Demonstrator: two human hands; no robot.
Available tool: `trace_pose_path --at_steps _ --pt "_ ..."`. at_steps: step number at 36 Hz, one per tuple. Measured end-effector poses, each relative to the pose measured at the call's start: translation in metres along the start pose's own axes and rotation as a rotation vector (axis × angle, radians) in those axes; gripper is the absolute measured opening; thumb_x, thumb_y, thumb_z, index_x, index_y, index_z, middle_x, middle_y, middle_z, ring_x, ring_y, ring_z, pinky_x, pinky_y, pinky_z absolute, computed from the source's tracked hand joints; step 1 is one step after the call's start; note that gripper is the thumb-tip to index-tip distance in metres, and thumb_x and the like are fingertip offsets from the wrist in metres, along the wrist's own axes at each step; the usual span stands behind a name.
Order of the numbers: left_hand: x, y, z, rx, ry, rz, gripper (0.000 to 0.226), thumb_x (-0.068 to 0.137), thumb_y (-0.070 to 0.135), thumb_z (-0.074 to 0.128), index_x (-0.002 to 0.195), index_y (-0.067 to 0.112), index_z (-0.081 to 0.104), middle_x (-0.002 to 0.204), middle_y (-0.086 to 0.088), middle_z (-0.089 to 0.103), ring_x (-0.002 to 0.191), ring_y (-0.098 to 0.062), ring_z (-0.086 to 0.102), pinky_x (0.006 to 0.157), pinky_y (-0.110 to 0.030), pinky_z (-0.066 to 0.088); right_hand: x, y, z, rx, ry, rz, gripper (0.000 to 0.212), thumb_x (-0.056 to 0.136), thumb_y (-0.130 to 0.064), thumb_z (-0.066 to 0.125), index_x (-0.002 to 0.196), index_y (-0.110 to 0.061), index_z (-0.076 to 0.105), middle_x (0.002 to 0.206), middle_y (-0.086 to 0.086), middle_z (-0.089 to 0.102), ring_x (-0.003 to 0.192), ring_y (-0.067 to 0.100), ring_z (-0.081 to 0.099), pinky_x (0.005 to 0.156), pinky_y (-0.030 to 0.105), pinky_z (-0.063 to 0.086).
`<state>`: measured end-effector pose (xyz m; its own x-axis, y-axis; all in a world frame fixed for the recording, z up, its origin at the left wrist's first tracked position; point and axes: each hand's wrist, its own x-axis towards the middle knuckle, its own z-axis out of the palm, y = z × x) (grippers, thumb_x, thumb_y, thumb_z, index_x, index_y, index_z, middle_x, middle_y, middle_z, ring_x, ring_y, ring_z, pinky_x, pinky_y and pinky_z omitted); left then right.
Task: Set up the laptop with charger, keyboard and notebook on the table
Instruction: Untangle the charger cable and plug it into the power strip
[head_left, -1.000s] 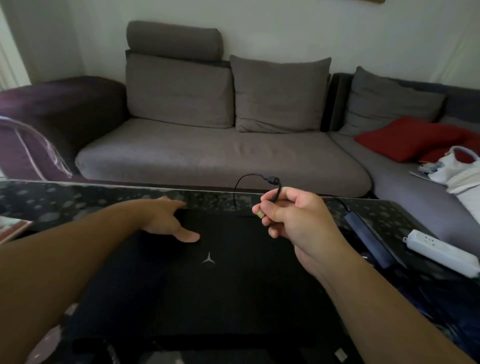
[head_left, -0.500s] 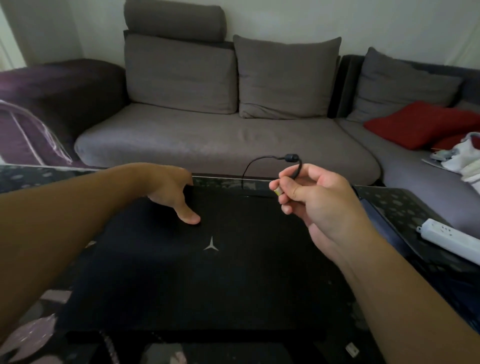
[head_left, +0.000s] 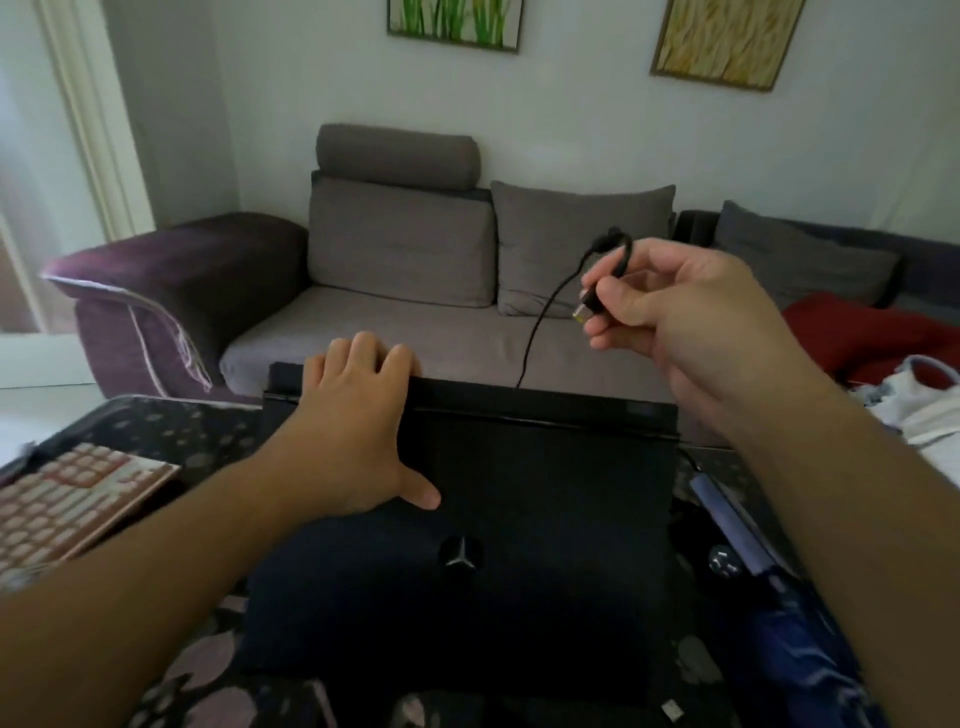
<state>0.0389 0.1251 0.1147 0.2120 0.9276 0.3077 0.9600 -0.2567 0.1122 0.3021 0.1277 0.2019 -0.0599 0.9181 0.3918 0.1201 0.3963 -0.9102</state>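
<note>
A closed black laptop (head_left: 519, 519) with a silver star logo lies in the middle of the dark patterned table (head_left: 156, 431). My left hand (head_left: 353, 436) rests on its lid, fingers curled over the far edge, thumb flat on the lid. My right hand (head_left: 670, 312) is raised above the laptop's far right corner and pinches the charger plug (head_left: 587, 306), whose yellow tip points down-left. The thin black cable (head_left: 540, 332) loops over my fingers and drops behind the laptop. A pink and white keyboard (head_left: 67, 499) sits at the left. The charger brick (head_left: 727, 519) lies right of the laptop.
A grey sofa (head_left: 415, 322) with cushions stands just beyond the table, with a purple armrest (head_left: 176, 280) at left and a red cushion (head_left: 857, 332) at right. A white bag (head_left: 914, 410) lies on the sofa's right part. Something blue (head_left: 800, 654) sits at the table's right front.
The view has tilted up. My left hand slid forward to the laptop's far edge and curled over it. My right hand rose higher with the plug still pinched.
</note>
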Motion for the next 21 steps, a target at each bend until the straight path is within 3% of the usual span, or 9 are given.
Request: trace_pose_path --at_steps 5,10,15,18,21 --pt "-0.041 0.011 -0.016 -0.039 0.135 0.02 0.102 0.047 0.077 0.085 0.127 0.041 0.033 0.12 0.015 0.022 0.123 -0.012 0.026 0.115 -0.04 0.026 -0.022 -0.038 0.029 -0.047 -0.17 -0.019 0.017 0.1 0.009 0.06 0.096 0.002 0.075 0.089 0.021 0.077 0.073 0.027 0.077 0.069 0.031 0.064" --pt "-0.063 0.015 -0.029 -0.119 0.246 0.056 0.085 0.051 0.068 0.089 0.107 0.046 0.03 0.111 0.019 0.031 0.105 -0.003 0.024 0.103 -0.035 0.03 -0.042 -0.038 0.054 -0.095 -0.229 0.007 0.02 0.098 0.013 0.06 0.089 0.004 0.075 0.082 0.024 0.075 0.064 0.027 0.074 0.065 0.034 0.066" --pt "-0.073 0.014 -0.04 -0.145 0.276 0.049 0.071 0.051 0.065 0.089 0.1 0.047 0.04 0.1 0.024 0.039 0.099 -0.004 0.036 0.091 -0.032 0.034 -0.055 -0.026 0.071 -0.288 -0.245 -0.05 0.019 0.093 0.004 0.071 0.085 -0.01 0.081 0.076 0.011 0.076 0.058 0.002 0.064 0.056 0.018 0.053" --pt "-0.077 0.011 -0.045 -0.191 0.29 0.048 0.06 0.054 0.062 0.089 0.098 0.042 0.054 0.098 0.023 0.047 0.097 -0.007 0.046 0.09 -0.035 0.042 -0.059 -0.022 0.079 -0.287 -0.226 -0.044 0.018 0.091 0.003 0.074 0.085 -0.012 0.082 0.065 -0.001 0.073 0.057 -0.001 0.066 0.052 0.009 0.045" --pt "-0.079 0.01 -0.049 -0.193 0.26 0.041 0.056 0.058 0.063 0.088 0.102 0.041 0.061 0.101 0.021 0.051 0.099 -0.006 0.047 0.091 -0.033 0.042 -0.06 -0.024 0.086 -0.302 -0.203 -0.043 0.016 0.091 0.0 0.076 0.086 -0.013 0.082 0.067 -0.001 0.076 0.059 0.002 0.069 0.051 0.007 0.043"
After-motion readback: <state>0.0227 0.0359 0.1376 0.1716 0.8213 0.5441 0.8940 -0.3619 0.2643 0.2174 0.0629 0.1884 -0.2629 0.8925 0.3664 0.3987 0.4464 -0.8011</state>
